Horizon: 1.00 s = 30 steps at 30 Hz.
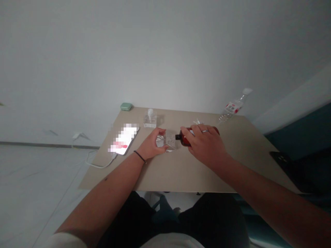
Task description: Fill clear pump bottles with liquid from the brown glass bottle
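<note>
My left hand [152,144] grips a clear, square-sided container [170,140], thumb on the near side and fingers on the far side. What is inside the container I cannot make out. My right hand [204,142] is wrapped from above round a dark amber bottle [184,140], which lies tilted on its side. Its black neck [178,137] points left toward the container's opening, close to the rim. Whether liquid runs between them is too small to tell. Behind my left hand stands a clear square bottle with a white top [150,119].
A lit phone [124,138] with a white cable [102,166] lies at the table's left. A green case [126,106] sits at the back left corner. A clear plastic bottle with a white cap [234,106] stands at the back right. Small white items [198,122] lie behind my right hand.
</note>
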{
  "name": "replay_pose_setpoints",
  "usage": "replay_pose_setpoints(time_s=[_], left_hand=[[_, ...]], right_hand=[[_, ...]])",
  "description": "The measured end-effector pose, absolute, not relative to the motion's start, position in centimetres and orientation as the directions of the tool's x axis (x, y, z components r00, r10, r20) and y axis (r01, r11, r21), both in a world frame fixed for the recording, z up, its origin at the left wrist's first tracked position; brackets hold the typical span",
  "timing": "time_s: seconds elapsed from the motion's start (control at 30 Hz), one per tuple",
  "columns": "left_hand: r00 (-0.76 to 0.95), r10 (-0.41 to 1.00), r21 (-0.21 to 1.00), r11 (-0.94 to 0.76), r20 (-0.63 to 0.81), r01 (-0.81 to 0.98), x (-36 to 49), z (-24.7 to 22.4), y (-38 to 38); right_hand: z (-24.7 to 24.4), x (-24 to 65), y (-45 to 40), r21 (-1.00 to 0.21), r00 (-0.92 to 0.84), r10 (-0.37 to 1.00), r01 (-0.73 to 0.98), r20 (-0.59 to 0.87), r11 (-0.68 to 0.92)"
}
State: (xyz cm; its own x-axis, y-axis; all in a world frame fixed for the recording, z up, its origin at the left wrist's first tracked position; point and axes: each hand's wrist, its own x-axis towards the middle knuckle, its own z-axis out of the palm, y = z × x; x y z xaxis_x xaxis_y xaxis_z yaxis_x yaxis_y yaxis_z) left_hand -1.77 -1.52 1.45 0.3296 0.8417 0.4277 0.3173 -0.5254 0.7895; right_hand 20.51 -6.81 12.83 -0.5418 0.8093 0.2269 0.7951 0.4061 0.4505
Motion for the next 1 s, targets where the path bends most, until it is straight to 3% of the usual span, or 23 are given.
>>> replay_pose_setpoints(time_s=[1.0], left_hand=[[0.33, 0.845, 0.799, -0.517, 0.42, 0.306, -1.8, 1.49, -1.57]], right_hand=[[12.86, 20.48, -6.8, 0.452, -0.541, 0.81, 0.795, 0.226, 0.405]])
